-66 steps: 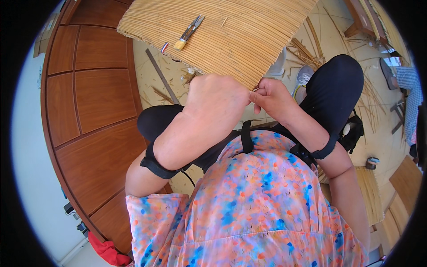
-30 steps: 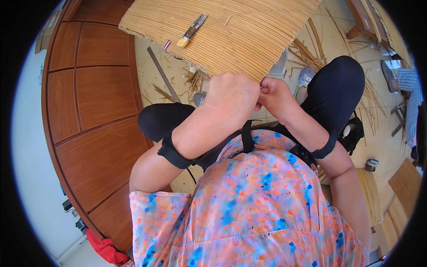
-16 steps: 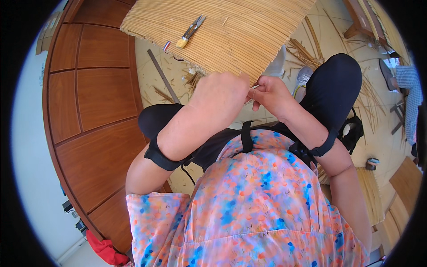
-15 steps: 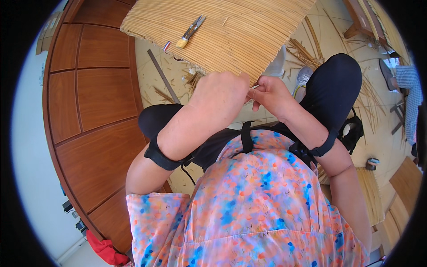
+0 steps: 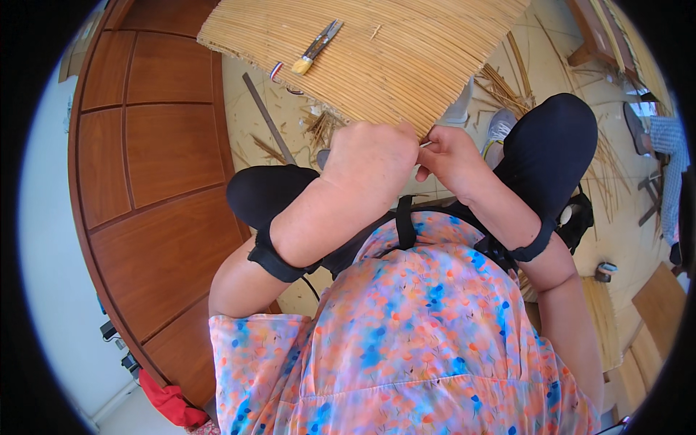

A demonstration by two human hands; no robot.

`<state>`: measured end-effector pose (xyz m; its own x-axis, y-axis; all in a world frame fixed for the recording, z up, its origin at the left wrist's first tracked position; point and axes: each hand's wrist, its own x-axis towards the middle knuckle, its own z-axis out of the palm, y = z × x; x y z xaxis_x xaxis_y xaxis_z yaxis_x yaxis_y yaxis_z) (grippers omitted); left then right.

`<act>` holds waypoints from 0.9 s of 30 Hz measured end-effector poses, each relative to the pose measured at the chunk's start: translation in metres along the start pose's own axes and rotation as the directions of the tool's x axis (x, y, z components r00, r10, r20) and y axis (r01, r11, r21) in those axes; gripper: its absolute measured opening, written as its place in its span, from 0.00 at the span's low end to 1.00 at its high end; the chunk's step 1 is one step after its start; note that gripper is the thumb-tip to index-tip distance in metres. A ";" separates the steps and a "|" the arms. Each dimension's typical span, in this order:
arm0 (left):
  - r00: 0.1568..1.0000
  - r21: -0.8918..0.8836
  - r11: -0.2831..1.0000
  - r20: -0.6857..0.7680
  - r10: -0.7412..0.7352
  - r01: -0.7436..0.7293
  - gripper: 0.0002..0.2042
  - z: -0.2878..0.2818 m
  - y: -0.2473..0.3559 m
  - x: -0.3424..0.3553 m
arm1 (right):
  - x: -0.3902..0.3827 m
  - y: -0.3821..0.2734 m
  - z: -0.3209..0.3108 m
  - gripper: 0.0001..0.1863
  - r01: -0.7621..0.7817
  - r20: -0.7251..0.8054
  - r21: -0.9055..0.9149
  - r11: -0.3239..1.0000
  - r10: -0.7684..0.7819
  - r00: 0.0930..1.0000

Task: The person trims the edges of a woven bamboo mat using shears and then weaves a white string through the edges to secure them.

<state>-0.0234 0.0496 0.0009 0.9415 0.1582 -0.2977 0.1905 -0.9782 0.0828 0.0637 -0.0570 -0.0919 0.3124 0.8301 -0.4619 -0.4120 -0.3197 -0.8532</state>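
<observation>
A straw-coloured reed mat [image 5: 406, 65] of thin parallel stalks spreads out before me, its near corner at my hands. My left hand [image 5: 373, 159] is closed at this near edge with its back up, hiding the fingertips. Close beside it, my right hand [image 5: 453, 159] is closed in a pinch, thumb and fingers at the corner. A thin pale sliver [image 5: 425, 144] shows between the two hands; its kind is too small to tell. On the mat lies a dark-handled cutting tool [image 5: 322, 41] with a yellowish, brush-like piece [image 5: 301, 66] at its near end.
A striped ribbon [image 5: 275, 70] hangs at the mat's left edge. Loose reed pieces [image 5: 500, 90] litter the tiled floor, with a long flat strip [image 5: 267, 116] at left. A brown panelled wooden cabinet [image 5: 170, 152] stands to my left. Another person's leg [image 5: 665, 141] is at far right.
Both hands and the mat's near corner have shifted slightly right in view. The pale sliver between my hands shows more clearly; both hands stay closed.
</observation>
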 end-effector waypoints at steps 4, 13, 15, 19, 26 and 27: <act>1.000 -0.046 0.999 0.015 -0.005 0.006 0.06 -0.003 0.004 0.001 | 0.001 0.003 0.001 0.06 -0.002 -0.037 -0.019 1.000 0.001 0.999; 0.998 -0.079 0.996 -0.044 -0.040 0.037 0.09 0.023 0.010 0.005 | 0.000 0.002 0.004 0.04 0.051 -0.076 -0.080 0.995 -0.058 0.995; 0.990 -0.113 0.991 -0.117 -0.081 0.068 0.10 0.023 0.013 0.004 | 0.003 0.009 0.003 0.05 0.074 -0.074 -0.029 0.997 -0.076 0.994; 0.982 -0.142 0.982 -0.123 -0.141 0.124 0.10 0.032 0.018 0.005 | 0.008 0.016 0.003 0.05 0.071 -0.108 -0.085 0.994 -0.080 0.991; 0.975 -0.125 0.989 -0.202 -0.098 0.074 0.09 0.040 0.019 -0.003 | 0.004 0.013 0.003 0.08 0.070 -0.073 -0.044 0.997 -0.073 0.995; 0.968 -0.113 0.992 -0.238 -0.075 0.049 0.09 0.037 0.019 -0.008 | 0.007 0.020 0.000 0.07 0.092 -0.040 -0.003 0.996 -0.092 0.995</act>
<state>-0.0381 0.0252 -0.0301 0.9636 0.2585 -0.0682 0.2666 -0.9478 0.1749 0.0582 -0.0579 -0.1118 0.3831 0.8371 -0.3905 -0.3785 -0.2433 -0.8930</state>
